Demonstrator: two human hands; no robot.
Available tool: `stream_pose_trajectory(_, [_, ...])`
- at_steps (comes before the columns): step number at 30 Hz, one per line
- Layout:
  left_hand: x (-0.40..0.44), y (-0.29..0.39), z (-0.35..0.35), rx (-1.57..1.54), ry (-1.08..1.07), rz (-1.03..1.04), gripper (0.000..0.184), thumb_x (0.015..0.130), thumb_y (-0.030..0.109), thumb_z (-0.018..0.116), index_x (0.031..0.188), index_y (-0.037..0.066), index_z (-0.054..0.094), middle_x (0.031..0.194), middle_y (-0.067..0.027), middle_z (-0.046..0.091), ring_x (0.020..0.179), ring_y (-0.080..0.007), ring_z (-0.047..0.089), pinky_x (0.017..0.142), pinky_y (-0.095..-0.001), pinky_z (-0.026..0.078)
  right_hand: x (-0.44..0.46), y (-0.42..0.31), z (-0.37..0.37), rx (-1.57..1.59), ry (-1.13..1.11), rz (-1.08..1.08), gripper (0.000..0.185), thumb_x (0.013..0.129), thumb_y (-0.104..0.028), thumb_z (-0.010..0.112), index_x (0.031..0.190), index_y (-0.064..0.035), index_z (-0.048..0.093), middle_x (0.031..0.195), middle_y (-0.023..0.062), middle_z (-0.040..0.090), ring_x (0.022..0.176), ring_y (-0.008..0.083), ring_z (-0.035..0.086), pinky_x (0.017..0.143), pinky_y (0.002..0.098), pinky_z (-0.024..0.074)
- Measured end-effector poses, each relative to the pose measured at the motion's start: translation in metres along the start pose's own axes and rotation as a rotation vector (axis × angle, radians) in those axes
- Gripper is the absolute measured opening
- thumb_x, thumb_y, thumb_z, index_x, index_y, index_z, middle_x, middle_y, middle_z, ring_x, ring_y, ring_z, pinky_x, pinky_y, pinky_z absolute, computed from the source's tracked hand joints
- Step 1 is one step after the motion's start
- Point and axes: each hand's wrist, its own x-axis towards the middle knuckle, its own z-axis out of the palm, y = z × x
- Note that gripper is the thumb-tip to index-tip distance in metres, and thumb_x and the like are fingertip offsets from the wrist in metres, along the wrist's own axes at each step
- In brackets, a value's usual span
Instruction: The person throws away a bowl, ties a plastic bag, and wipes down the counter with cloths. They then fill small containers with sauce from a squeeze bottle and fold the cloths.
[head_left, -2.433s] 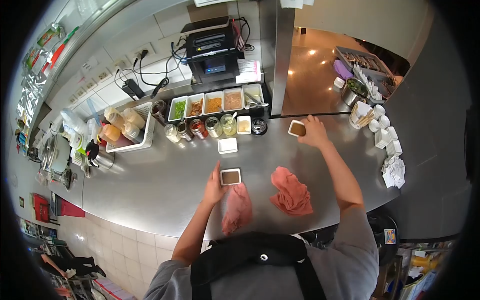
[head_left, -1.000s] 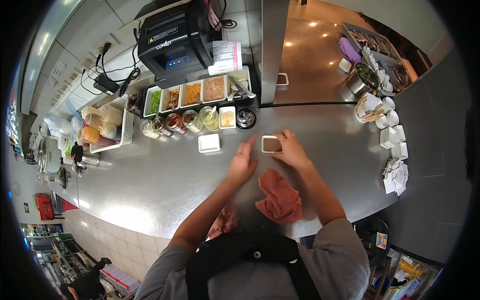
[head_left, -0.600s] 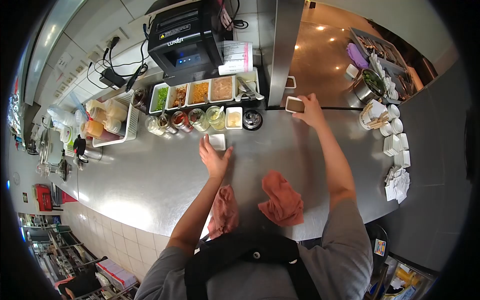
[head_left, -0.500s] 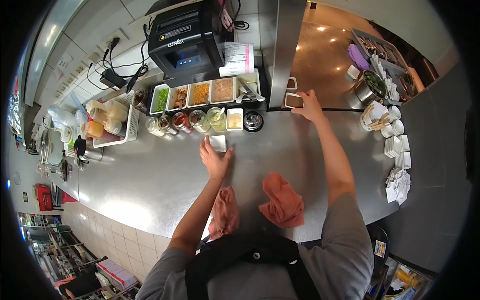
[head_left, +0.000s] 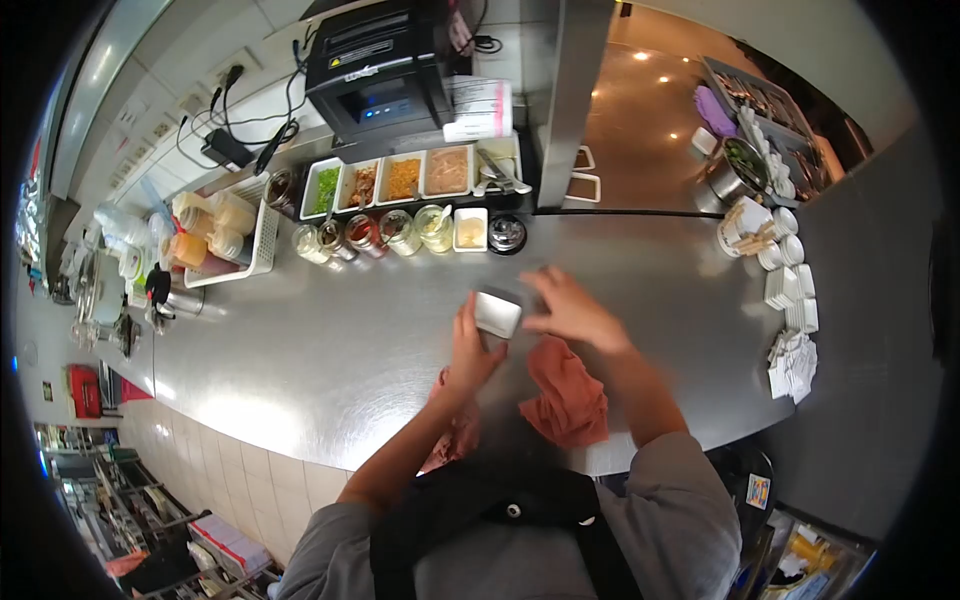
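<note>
A small white square dish (head_left: 497, 314) is over the middle of the steel counter (head_left: 330, 380). My left hand (head_left: 473, 352) holds it from the left, fingers along its side and thumb near its lower edge. To the right of the dish is my right hand (head_left: 578, 312), slightly blurred, its fingers apart with nothing between them. Just below my right hand lies a crumpled salmon-pink cloth (head_left: 565, 392). Another pink cloth (head_left: 458, 440) is partly hidden under my left forearm.
Several jars (head_left: 400, 232) and a white sauce dish (head_left: 470, 231) line the back, before a topping tray (head_left: 405, 183) and black printer (head_left: 375, 85). Two dishes, one a sauce dish (head_left: 583, 188), sit beyond the metal post (head_left: 565, 110). White dish stacks (head_left: 783, 287) stand right.
My right hand has left the sauce dish on the far shelf and come back toward the middle. My left hand has moved the white dish right and nearer to me.
</note>
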Motion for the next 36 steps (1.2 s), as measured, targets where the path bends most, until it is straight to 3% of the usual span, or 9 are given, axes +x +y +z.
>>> stream_pose_trajectory(5, [-0.029, 0.016, 0.030, -0.230, -0.332, 0.176, 0.095, 0.065, -0.009, 0.055, 0.151, 0.002, 0.014, 0.150, -0.0268, 0.022, 0.140, -0.0416, 0.025, 0.115, -0.0432, 0.025, -0.065, 0.007, 0.055, -0.245, 0.171, 0.173, 0.074, 0.067, -0.028, 0.078, 0.131, -0.0047, 0.048, 0.125, 0.0178, 0.049, 0.113, 0.0383, 0.049, 0.094, 0.0460, 0.0443])
stream_pose_trajectory(10, [-0.060, 0.038, 0.042, -0.093, -0.460, 0.484, 0.075, 0.071, 0.001, 0.063, 0.142, 0.008, 0.041, 0.148, -0.0212, 0.033, 0.135, -0.0406, 0.035, 0.112, -0.0445, 0.031, -0.115, 0.046, 0.023, -0.088, 0.598, 0.543, 0.063, 0.062, -0.017, 0.078, 0.118, -0.0033, 0.053, 0.113, 0.0177, 0.053, 0.110, 0.0367, 0.050, 0.093, 0.0463, 0.0449])
stream_pose_trajectory(13, [-0.082, 0.012, 0.070, 0.182, -0.856, 0.810, 0.056, 0.075, 0.010, 0.066, 0.130, 0.008, 0.055, 0.143, -0.0179, 0.042, 0.133, -0.0380, 0.040, 0.111, -0.0467, 0.033, -0.152, 0.094, -0.041, -0.240, 0.768, 0.812, 0.067, 0.064, -0.026, 0.081, 0.121, -0.0010, 0.054, 0.115, 0.0225, 0.051, 0.111, 0.0395, 0.050, 0.097, 0.0456, 0.0433])
stream_pose_trajectory(19, [-0.085, 0.047, 0.039, 0.146, -0.720, 0.875, 0.040, 0.077, 0.015, 0.064, 0.117, 0.009, 0.064, 0.137, -0.0142, 0.050, 0.132, -0.0340, 0.043, 0.110, -0.0490, 0.034, -0.211, 0.226, -0.182, -0.321, 1.223, 1.125, 0.081, 0.068, -0.038, 0.081, 0.128, 0.0054, 0.048, 0.125, 0.0281, 0.045, 0.114, 0.0457, 0.048, 0.096, 0.0499, 0.0440])
stream_pose_trajectory(22, [-0.079, 0.041, 0.040, 0.205, -0.742, 0.938, 0.040, 0.079, 0.017, 0.062, 0.118, 0.010, 0.064, 0.138, -0.0137, 0.049, 0.134, -0.0333, 0.040, 0.111, -0.0484, 0.033, -0.223, 0.281, -0.219, -0.320, 1.234, 1.229, 0.084, 0.067, -0.041, 0.082, 0.127, 0.0060, 0.048, 0.125, 0.0278, 0.046, 0.113, 0.0459, 0.050, 0.096, 0.0488, 0.0452])
stream_pose_trajectory(25, [-0.081, 0.037, 0.045, 0.121, -0.735, 0.904, 0.023, 0.076, 0.018, 0.065, 0.097, 0.006, 0.065, 0.132, -0.0200, 0.049, 0.136, -0.0397, 0.035, 0.112, -0.0513, 0.029, -0.216, 0.309, -0.232, -0.334, 1.255, 1.316, 0.082, 0.071, -0.047, 0.078, 0.130, 0.0012, 0.047, 0.130, 0.0232, 0.045, 0.119, 0.0423, 0.048, 0.097, 0.0505, 0.0442])
stream_pose_trajectory(28, [-0.081, 0.041, 0.042, 0.152, -0.774, 0.886, 0.023, 0.077, 0.017, 0.065, 0.097, 0.005, 0.064, 0.132, -0.0203, 0.048, 0.138, -0.0391, 0.033, 0.113, -0.0516, 0.028, -0.206, 0.312, -0.228, -0.314, 0.999, 1.567, 0.071, 0.085, -0.048, 0.065, 0.140, -0.0121, 0.038, 0.139, 0.0114, 0.040, 0.130, 0.0316, 0.041, 0.099, 0.0570, 0.0397])
stream_pose_trajectory(30, [-0.079, 0.044, 0.041, 0.226, -0.791, 0.872, 0.040, 0.082, 0.020, 0.062, 0.120, 0.011, 0.062, 0.142, -0.0131, 0.045, 0.135, -0.0324, 0.039, 0.113, -0.0473, 0.030, -0.207, 0.311, -0.220, -0.332, 1.001, 1.553, 0.073, 0.087, -0.048, 0.063, 0.144, -0.0124, 0.034, 0.143, 0.0124, 0.038, 0.131, 0.0321, 0.039, 0.099, 0.0579, 0.0393])
stream_pose_trajectory(36, [-0.073, 0.056, 0.030, 0.227, -0.822, 0.893, 0.045, 0.081, 0.019, 0.062, 0.126, 0.013, 0.059, 0.143, -0.0121, 0.043, 0.137, -0.0311, 0.036, 0.114, -0.0477, 0.028, -0.232, 0.343, -0.226, -0.655, 0.685, 1.575, 0.083, 0.092, -0.050, 0.055, 0.152, -0.0091, 0.016, 0.158, 0.0142, 0.016, 0.143, 0.0344, 0.024, 0.104, 0.0650, 0.0323])
